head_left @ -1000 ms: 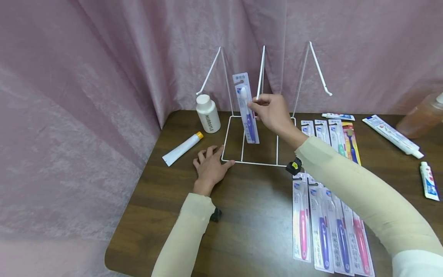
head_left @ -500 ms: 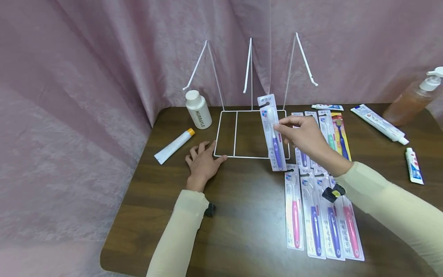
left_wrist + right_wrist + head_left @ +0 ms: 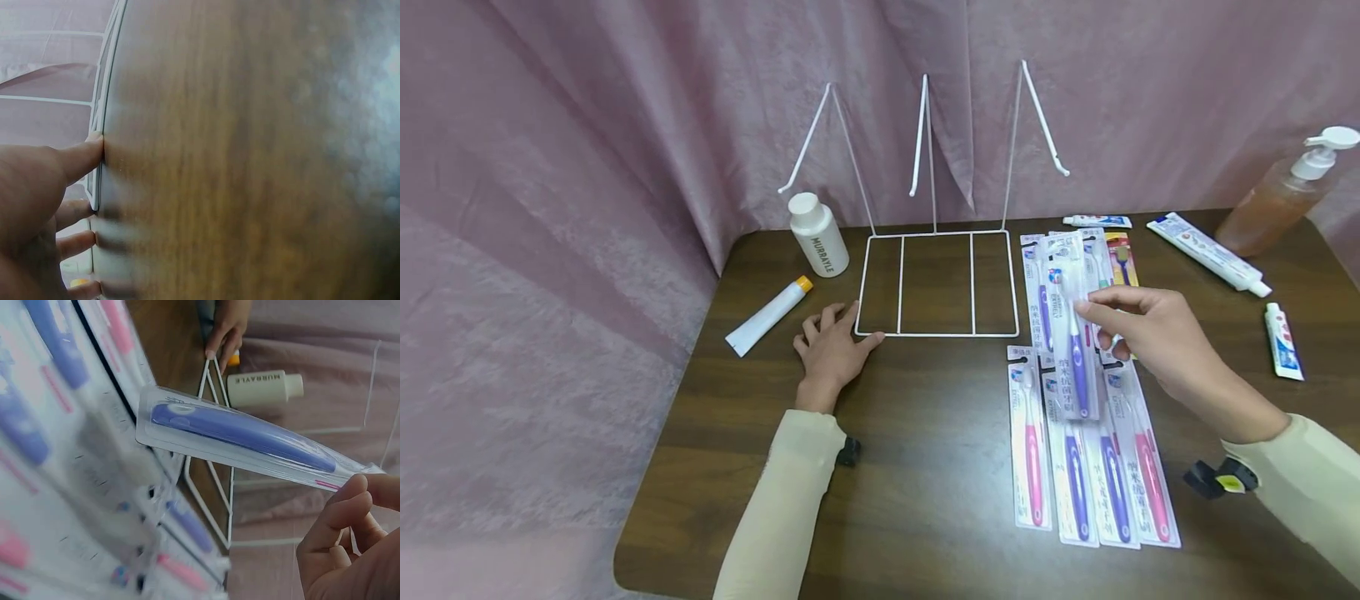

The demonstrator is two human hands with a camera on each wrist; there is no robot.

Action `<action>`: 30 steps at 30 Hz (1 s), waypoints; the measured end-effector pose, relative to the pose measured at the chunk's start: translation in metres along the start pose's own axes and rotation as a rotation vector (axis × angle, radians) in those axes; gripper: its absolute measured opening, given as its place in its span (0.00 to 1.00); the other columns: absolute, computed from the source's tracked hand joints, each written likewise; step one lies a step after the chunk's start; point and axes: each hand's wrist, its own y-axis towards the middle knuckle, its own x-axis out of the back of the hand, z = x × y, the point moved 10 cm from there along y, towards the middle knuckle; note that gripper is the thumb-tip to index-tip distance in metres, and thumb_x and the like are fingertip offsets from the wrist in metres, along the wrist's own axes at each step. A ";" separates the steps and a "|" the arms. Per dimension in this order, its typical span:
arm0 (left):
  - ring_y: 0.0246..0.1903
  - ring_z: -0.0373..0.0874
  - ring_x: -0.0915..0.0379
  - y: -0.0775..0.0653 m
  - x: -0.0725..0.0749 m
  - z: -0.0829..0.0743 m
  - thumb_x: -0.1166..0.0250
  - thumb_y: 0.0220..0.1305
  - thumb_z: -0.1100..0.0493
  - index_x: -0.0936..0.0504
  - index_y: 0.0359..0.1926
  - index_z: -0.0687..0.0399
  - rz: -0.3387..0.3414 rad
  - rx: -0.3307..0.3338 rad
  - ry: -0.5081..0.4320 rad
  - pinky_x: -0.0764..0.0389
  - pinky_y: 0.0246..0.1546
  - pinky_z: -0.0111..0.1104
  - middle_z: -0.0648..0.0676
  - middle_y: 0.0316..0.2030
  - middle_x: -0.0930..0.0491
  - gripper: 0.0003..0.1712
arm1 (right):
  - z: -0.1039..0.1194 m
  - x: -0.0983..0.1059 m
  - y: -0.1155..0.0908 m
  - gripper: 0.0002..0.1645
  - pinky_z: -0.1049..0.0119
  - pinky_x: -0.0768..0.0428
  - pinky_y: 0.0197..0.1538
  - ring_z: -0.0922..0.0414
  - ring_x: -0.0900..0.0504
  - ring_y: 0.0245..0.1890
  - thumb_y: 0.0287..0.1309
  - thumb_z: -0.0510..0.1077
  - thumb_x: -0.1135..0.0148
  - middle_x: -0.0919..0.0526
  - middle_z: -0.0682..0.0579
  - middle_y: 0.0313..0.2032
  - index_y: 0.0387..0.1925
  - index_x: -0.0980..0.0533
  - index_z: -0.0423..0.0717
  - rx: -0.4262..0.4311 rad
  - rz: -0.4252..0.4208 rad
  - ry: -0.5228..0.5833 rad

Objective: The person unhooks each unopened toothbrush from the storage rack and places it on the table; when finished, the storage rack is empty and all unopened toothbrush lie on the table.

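Note:
Between thumb and fingers my right hand [image 3: 1157, 342] pinches a packaged purple toothbrush [image 3: 1075, 350] by its right edge, above the rows of packs on the right. In the right wrist view, the handle end of this toothbrush [image 3: 244, 437] points away from the fingers. My left hand [image 3: 835, 350] lies on the table with spread fingers, its thumb and a fingertip touching the front left corner of a white wire rack [image 3: 936, 335]. In the left wrist view the thumb [image 3: 84, 159] rests against the rack's wire. Three hooked arms rise at the rack's back.
Several packaged toothbrushes [image 3: 1032, 450] lie in two rows at right. A white bottle [image 3: 820, 237] and a yellow-capped tube [image 3: 769, 317] are left of the rack. Toothpaste tubes [image 3: 1210, 254] and a pump bottle [image 3: 1273, 204] stand or lie far right. A pink curtain [image 3: 647, 150] hangs behind.
My right hand has carried the packaged toothbrush from the rack's middle hook rightward and toward me, over the other packs. The left hand has stayed at the rack's corner; the head view has shifted slightly.

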 end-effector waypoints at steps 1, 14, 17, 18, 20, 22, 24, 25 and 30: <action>0.87 0.69 0.53 0.000 0.000 0.000 0.34 0.82 0.31 0.37 0.92 0.40 -0.001 0.001 0.000 0.49 0.83 0.72 0.56 0.89 0.42 0.48 | -0.005 0.004 -0.004 0.26 0.66 0.20 0.33 0.62 0.22 0.30 0.85 0.57 0.33 0.18 0.64 0.27 0.65 0.15 0.40 -0.010 -0.003 -0.002; 0.88 0.69 0.53 -0.002 0.002 0.003 0.35 0.82 0.30 0.37 0.92 0.39 0.002 0.008 0.011 0.49 0.83 0.71 0.56 0.90 0.44 0.48 | -0.078 0.042 -0.049 0.17 0.62 0.28 0.32 0.60 0.26 0.28 0.88 0.52 0.38 0.24 0.63 0.25 0.39 0.13 0.76 -0.138 -0.035 0.017; 0.87 0.70 0.53 -0.002 0.001 0.002 0.35 0.83 0.31 0.38 0.92 0.39 0.006 0.006 0.001 0.50 0.83 0.72 0.56 0.91 0.44 0.48 | -0.091 0.045 -0.056 0.20 0.63 0.29 0.32 0.60 0.27 0.28 0.89 0.51 0.40 0.25 0.63 0.25 0.37 0.14 0.77 -0.159 -0.039 0.010; 0.87 0.70 0.53 -0.002 0.001 0.002 0.35 0.83 0.31 0.38 0.92 0.39 0.008 0.005 -0.006 0.50 0.83 0.72 0.56 0.91 0.44 0.48 | -0.096 0.046 -0.059 0.21 0.63 0.29 0.32 0.60 0.27 0.28 0.89 0.50 0.41 0.25 0.63 0.25 0.36 0.14 0.78 -0.165 -0.039 0.014; 0.87 0.70 0.53 -0.002 0.000 0.002 0.35 0.83 0.32 0.38 0.92 0.40 0.011 0.003 -0.012 0.51 0.83 0.72 0.56 0.90 0.44 0.48 | -0.104 0.048 -0.063 0.23 0.63 0.29 0.31 0.61 0.27 0.28 0.90 0.50 0.41 0.25 0.63 0.25 0.35 0.15 0.80 -0.181 -0.041 0.023; 0.87 0.70 0.54 -0.002 -0.001 0.002 0.35 0.83 0.33 0.38 0.92 0.41 0.014 0.003 -0.019 0.52 0.83 0.72 0.57 0.90 0.44 0.47 | -0.112 0.050 -0.066 0.24 0.63 0.29 0.31 0.61 0.27 0.28 0.90 0.49 0.41 0.25 0.63 0.25 0.34 0.15 0.80 -0.193 -0.043 0.030; 0.87 0.71 0.54 -0.002 -0.001 0.001 0.34 0.83 0.33 0.38 0.92 0.42 0.015 0.004 -0.021 0.52 0.84 0.72 0.58 0.90 0.44 0.47 | -0.118 0.051 -0.069 0.24 0.63 0.30 0.31 0.61 0.27 0.27 0.89 0.48 0.41 0.24 0.63 0.24 0.34 0.13 0.79 -0.202 -0.046 0.042; 0.87 0.70 0.54 -0.002 -0.001 0.001 0.35 0.83 0.33 0.38 0.92 0.41 0.015 0.004 -0.016 0.52 0.84 0.72 0.58 0.90 0.44 0.47 | -0.121 0.051 -0.070 0.24 0.63 0.30 0.31 0.61 0.27 0.27 0.89 0.49 0.40 0.24 0.63 0.24 0.34 0.13 0.78 -0.207 -0.046 0.038; 0.87 0.70 0.54 -0.001 -0.001 0.000 0.35 0.84 0.32 0.38 0.92 0.41 0.018 0.000 -0.006 0.51 0.84 0.72 0.57 0.90 0.45 0.47 | -0.135 0.053 -0.074 0.22 0.62 0.30 0.32 0.61 0.27 0.27 0.88 0.50 0.39 0.24 0.64 0.24 0.34 0.12 0.77 -0.218 -0.054 0.013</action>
